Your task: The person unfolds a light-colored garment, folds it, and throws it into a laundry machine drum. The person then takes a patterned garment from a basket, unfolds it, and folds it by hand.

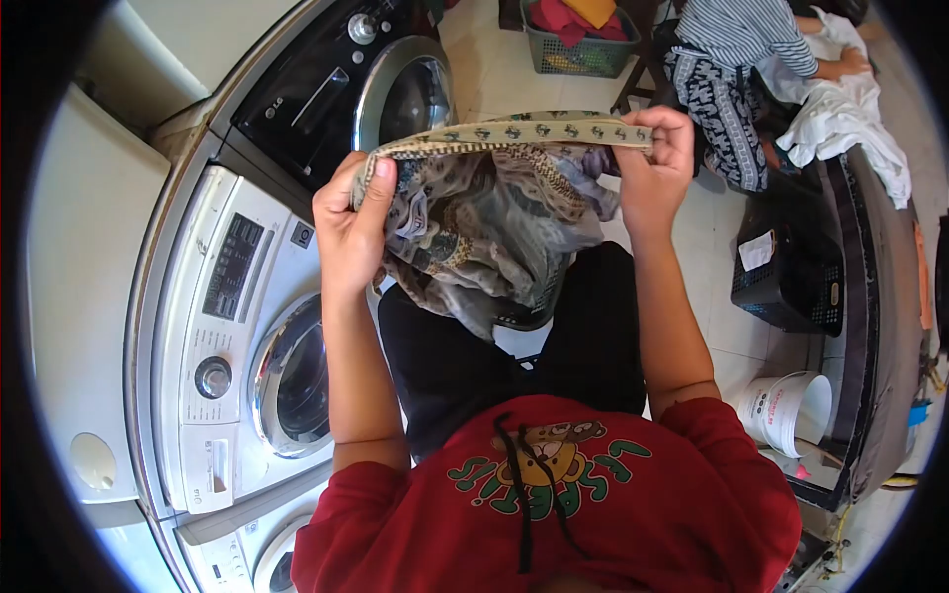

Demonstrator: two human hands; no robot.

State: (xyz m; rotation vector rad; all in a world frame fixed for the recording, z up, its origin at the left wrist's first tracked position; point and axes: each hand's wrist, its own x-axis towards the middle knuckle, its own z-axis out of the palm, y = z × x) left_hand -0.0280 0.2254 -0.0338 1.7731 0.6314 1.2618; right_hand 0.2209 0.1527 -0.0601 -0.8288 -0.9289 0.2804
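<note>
A patterned beige and grey garment (pixel 494 212) is stretched between my two hands, its bordered top edge pulled nearly straight. My left hand (pixel 358 212) pinches one end of that edge, thumb on top. At the other end, my right hand (pixel 657 163) has its fingers closed on the border. The rest of the cloth hangs in loose folds above my lap. Part of a dark basket (pixel 539 314) shows beneath the cloth, between my knees; its contents are hidden.
White washing machine (pixel 213 366) and black one (pixel 326 94) stand at left. A basket of clothes (pixel 583 54) is at the top. At upper right, another person (pixel 732 89) handles white cloth (pixel 845 124). A black basket (pixel 786 277) and white bucket (pixel 786 410) sit at right.
</note>
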